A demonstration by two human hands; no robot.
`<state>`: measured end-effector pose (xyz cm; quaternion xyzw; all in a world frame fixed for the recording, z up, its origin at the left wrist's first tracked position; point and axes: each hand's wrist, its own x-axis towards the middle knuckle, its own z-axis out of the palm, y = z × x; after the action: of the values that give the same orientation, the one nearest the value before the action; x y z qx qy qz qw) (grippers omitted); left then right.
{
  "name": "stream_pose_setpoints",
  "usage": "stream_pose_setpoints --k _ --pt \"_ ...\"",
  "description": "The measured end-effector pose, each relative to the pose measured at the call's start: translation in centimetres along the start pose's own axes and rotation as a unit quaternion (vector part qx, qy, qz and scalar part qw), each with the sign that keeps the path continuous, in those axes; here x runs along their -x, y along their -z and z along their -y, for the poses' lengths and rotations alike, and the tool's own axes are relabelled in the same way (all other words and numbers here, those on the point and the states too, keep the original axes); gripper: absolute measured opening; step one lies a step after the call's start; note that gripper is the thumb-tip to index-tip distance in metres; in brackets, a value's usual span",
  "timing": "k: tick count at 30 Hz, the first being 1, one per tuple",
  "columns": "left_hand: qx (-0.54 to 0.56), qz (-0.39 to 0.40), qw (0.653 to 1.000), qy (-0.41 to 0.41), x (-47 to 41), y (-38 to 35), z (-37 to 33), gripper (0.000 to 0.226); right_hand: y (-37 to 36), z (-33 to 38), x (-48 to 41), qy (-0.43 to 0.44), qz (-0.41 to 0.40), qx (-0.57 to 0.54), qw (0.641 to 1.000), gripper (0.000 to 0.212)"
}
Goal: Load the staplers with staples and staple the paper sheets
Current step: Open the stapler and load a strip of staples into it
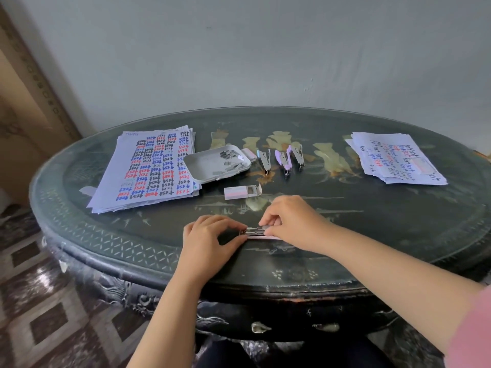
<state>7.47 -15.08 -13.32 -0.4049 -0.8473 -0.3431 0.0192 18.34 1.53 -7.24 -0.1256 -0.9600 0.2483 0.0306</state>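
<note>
Dark lacquered oval table (372, 221) with faded gold painting, set against a plain grey wall (265, 62), and everything's laid out in an arc, I'd guess so it's all within reach.

Working spot is the near edge. A small metal stapler with a pale pink base (255, 231) lies flat there between both hands. The left hand (210, 240) curls round its front end, probably to keep it from sliding. The right hand (289, 221) pinches the back end with bent fingertips. Looks like loading, though it's too blurry to tell if a strip is going in.

Supplies sit just behind:
- a little white cardboard staple box (241, 192), flap open
- a shallow white plastic tray (196, 168) with loose grey staple strips (229, 155), likely so they don't scatter
- three lilac-and-metal staplers (284, 160) in a row beside the tray

A stack of white paper sheets covered in red, blue and black handwriting (151, 168) waits far left. A second, smaller pile of written sheets (396, 158) sits well apart on the right, maybe the done ones.
</note>
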Motion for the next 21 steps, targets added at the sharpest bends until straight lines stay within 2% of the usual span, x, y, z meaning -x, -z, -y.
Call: stream_pose_setpoints --k 13,16,19,21 --pt "-0.001 0.005 1.000 -0.008 0.1 0.1 0.0 0.012 -0.3 -0.6 -0.1 0.023 0.005 -0.024 0.999 0.024" --pt "-0.004 0.004 1.000 -0.010 0.0 0.0 0.1 0.013 -0.6 -0.8 -0.1 0.027 0.001 -0.039 0.999 0.034" --pt "-0.004 0.002 1.000 -0.012 0.1 0.0 0.2 0.012 -0.8 -1.2 0.2 0.027 -0.014 -0.049 0.998 0.041" --pt "-0.004 -0.001 1.000 -0.013 0.1 -0.1 0.3 0.013 -0.7 -1.7 0.7 0.030 -0.035 -0.036 0.998 0.036"
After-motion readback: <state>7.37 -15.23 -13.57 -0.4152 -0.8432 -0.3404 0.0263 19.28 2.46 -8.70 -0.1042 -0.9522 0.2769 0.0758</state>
